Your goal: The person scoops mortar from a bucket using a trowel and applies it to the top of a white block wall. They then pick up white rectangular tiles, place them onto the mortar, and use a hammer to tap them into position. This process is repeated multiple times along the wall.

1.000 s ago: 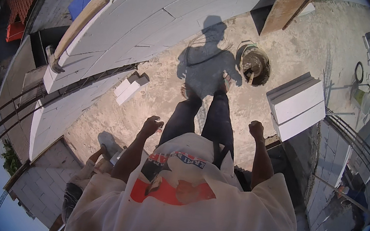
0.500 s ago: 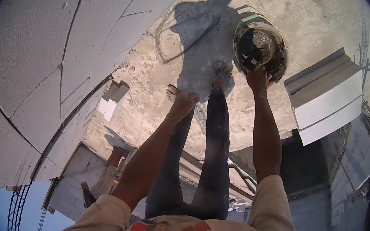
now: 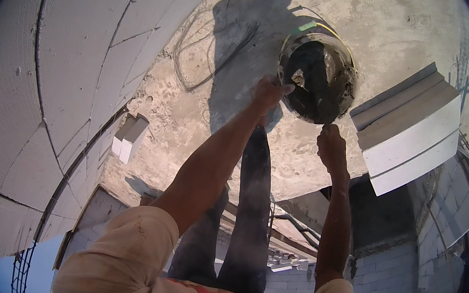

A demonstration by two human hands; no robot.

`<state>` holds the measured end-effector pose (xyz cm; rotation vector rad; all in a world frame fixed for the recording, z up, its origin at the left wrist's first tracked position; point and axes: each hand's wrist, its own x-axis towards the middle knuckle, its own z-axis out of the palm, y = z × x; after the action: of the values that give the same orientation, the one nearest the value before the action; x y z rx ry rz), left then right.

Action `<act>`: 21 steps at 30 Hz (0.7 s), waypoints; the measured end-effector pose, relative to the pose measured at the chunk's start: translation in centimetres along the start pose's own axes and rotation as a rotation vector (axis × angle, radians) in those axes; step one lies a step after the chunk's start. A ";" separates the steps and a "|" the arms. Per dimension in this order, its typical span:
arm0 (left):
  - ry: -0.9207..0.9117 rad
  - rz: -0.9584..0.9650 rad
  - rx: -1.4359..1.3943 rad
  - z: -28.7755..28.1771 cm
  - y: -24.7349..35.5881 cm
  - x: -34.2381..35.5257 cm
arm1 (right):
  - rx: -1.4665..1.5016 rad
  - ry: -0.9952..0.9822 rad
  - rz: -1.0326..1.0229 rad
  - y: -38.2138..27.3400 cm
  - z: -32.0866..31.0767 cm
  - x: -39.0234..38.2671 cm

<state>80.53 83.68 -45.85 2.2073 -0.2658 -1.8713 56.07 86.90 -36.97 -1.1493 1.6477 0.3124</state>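
A round dark bucket [image 3: 353, 73] of wet grey mortar [image 3: 338, 62] stands on the rough concrete floor ahead of me. My left hand [image 3: 273, 94] is closed at the bucket's near left rim, its thumb lying along the edge. Just below the near right rim is my right hand [image 3: 332, 150], curled into a grip. A small dark end pokes out above its fingers toward the bucket; what it belongs to is not clear. Shadow darkens much of the bucket's inside.
White grooved blocks [image 3: 412, 130] stand right of the bucket. A smaller block [image 3: 129, 136] sits near the pale block wall [image 3: 74, 68] at left. Loose thin wire [image 3: 186, 85] lies on the floor, left of my shadow [image 3: 247, 42]. Behind me is another block wall [image 3: 376, 281].
My left hand has moved from beside my leg up to the bucket rim. My right hand has drawn back from inside the bucket toward me. The view has shifted slightly.
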 end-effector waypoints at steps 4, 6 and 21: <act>0.175 0.120 0.055 2.0 0.0 -3.3 | 0.085 0.027 0.038 -0.7 -2.9 -8.0; 0.313 0.169 0.106 0.8 -0.4 -7.3 | 0.063 0.024 0.041 -2.1 -3.4 -11.6; 0.882 0.379 -0.316 -32.8 -22.9 -51.9 | -0.368 -0.183 -0.787 -18.6 14.2 -36.9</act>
<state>104.01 122.53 1.42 2.2972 -0.1789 -0.5983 78.85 106.61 -5.34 -1.8825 0.8932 0.2002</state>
